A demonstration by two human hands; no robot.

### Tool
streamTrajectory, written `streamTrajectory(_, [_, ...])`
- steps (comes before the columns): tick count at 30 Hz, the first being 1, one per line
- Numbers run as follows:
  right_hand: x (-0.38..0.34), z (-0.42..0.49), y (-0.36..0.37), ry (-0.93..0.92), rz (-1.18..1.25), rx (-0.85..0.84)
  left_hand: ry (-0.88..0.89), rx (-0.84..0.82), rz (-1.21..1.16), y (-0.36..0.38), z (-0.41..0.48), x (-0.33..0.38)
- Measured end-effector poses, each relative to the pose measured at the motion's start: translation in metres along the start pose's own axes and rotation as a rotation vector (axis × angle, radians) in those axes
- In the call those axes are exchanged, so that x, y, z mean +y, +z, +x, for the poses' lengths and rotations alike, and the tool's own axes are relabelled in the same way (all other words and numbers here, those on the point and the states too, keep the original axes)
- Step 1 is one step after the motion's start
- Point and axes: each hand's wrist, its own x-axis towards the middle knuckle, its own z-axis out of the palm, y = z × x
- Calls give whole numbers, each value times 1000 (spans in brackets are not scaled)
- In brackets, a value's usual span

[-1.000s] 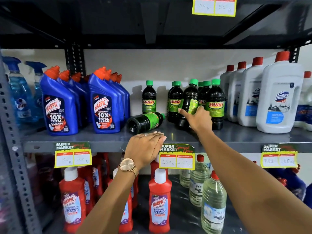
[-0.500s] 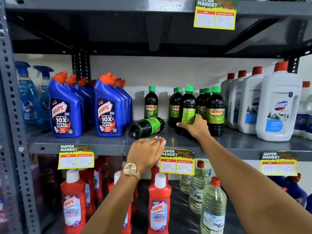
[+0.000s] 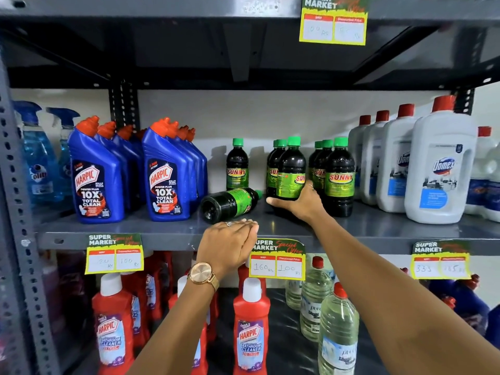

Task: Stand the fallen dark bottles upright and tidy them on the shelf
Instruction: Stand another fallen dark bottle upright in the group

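One dark Sunny bottle with a green cap lies on its side on the grey shelf, base toward me. My right hand grips the lower part of an upright dark bottle just right of it. Behind that bottle stands another, and a row of dark bottles stands to its right. A single dark bottle stands at the back behind the fallen one. My left hand rests flat on the shelf's front edge below the fallen bottle, fingers together, holding nothing.
Blue Harpic bottles stand left of the dark ones, white Domex jugs to the right. Blue spray bottles sit at the far left. Price tags hang on the shelf edge. Red Harpic bottles and clear bottles fill the shelf below.
The bottle in my right hand has gone from tilted to upright and shifted slightly left. My left hand stays on the shelf edge. The view moved closer.
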Motion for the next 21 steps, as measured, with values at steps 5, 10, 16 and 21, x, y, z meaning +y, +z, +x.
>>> streamTrajectory(5, [6, 5, -2, 15, -9, -2, -3, 11, -4, 2, 0, -1])
streamTrajectory(10, [3, 2, 1, -9, -143, 39, -19, 11, -4, 4, -1, 0])
streamTrajectory(16, [5, 9, 3, 24, 26, -48, -29, -2, -9, 3, -1, 0])
streamTrajectory(21, [11, 11, 1, 2, 56, -75, -37, 2, -12, 4, -1, 0])
